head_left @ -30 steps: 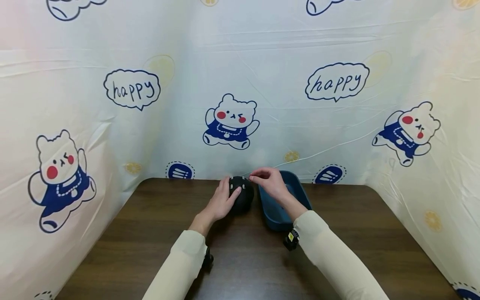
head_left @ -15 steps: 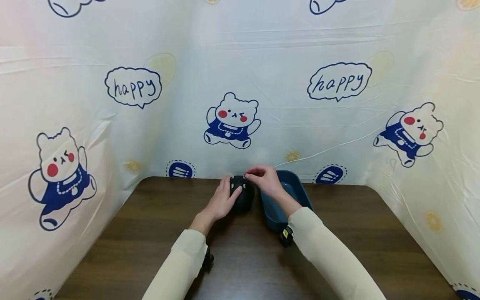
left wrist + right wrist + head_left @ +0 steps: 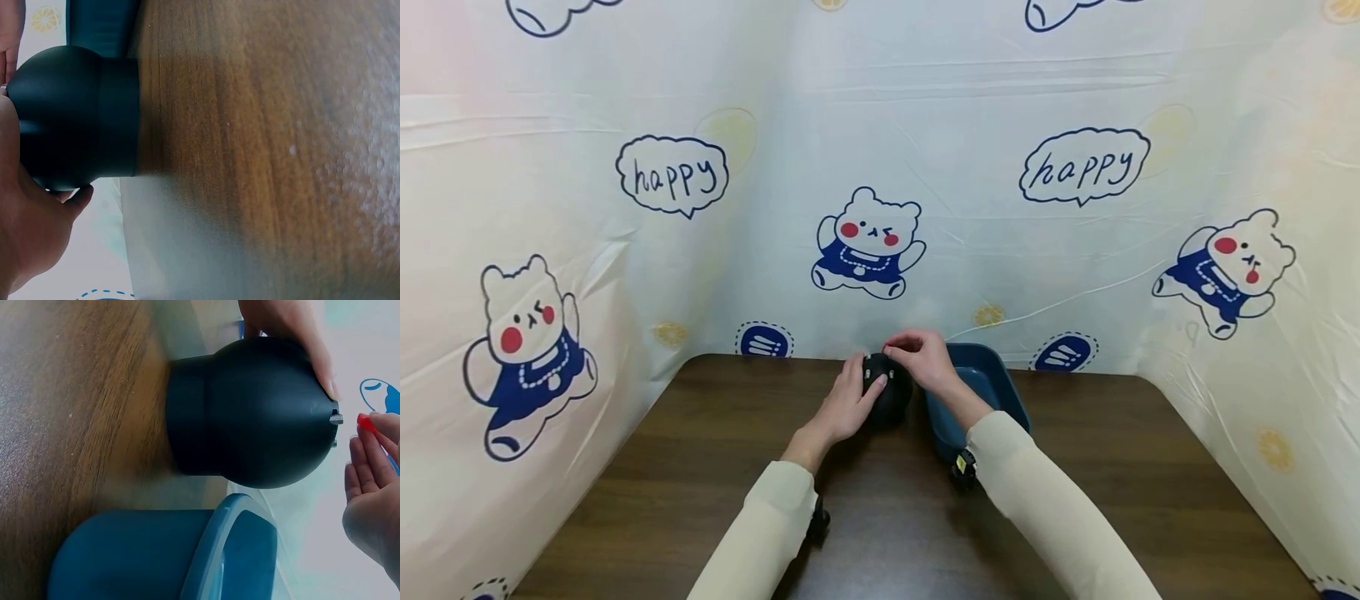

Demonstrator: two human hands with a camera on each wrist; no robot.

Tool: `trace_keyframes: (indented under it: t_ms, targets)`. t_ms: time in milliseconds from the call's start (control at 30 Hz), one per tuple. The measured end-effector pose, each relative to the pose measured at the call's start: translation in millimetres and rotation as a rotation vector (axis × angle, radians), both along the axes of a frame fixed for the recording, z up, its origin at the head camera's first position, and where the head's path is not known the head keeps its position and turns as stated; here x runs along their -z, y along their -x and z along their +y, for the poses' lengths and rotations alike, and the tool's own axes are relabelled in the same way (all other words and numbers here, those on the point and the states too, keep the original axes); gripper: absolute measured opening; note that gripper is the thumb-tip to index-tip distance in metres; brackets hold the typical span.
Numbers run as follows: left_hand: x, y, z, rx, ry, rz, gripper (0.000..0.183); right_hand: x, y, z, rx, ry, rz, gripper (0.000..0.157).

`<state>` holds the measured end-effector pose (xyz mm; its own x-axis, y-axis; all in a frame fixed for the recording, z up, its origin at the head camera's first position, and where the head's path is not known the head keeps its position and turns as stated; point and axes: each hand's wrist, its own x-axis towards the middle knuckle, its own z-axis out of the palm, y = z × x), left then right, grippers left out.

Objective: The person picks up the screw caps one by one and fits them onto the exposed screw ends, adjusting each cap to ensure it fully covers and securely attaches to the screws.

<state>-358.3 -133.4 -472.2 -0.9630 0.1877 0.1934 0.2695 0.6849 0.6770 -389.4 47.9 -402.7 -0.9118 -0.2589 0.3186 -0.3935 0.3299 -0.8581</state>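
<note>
A black rounded vessel-like object [image 3: 262, 412] with a narrower base stands on the table, and small silver metal pieces [image 3: 336, 419] stick out of its top. My left hand [image 3: 844, 407] grips it from the left, thumb on the near side and fingers round the far side. Just over its top, my right hand [image 3: 925, 363] pinches a small red piece [image 3: 366, 422] between thumb and forefinger. In the right wrist view a narrow gap shows between the red piece and the metal pieces. The red piece's exact kind is hidden by the fingertips.
A blue plastic bin [image 3: 131, 550] stands right beside the black object, under my right forearm. The brown wooden table [image 3: 880, 533] ends at a printed cloth backdrop [image 3: 962, 167] close behind both.
My right hand has moved left, from beside the black object to over its top, with its fingertips still pinched. The left hand has kept its hold.
</note>
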Motion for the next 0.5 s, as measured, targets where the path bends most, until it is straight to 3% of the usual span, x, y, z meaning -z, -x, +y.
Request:
trace_keyframes:
  t_ms: [500]
  targets:
    - [-0.6,-2.4,0.2,-0.006,0.001,0.003,0.082,2.9,4.9,-13.3,0.027,-0.007,-0.009,0.011]
